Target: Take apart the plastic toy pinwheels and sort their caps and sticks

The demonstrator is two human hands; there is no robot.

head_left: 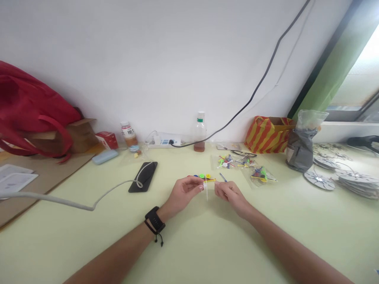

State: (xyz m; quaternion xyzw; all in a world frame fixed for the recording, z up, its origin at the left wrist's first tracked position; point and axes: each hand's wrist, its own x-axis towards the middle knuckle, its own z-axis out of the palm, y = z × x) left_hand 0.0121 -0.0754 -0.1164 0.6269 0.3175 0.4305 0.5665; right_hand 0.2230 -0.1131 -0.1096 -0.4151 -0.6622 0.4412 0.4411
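My left hand is closed in a pinch on a small white plastic piece at its fingertips. A thin white stick stands upright beside these fingertips. Across it lies a short yellow plastic rod, its right end at the fingertips of my right hand, which are pressed together on it. Just behind my left hand, small round green and yellow pieces rest on the table, partly hidden. A blue stick lies beyond my right hand.
Clear bags of coloured plastic parts lie behind my right hand. A black phone with a white cable is at left. A bottle and a power strip stand by the wall. Grey discs are stacked at right.
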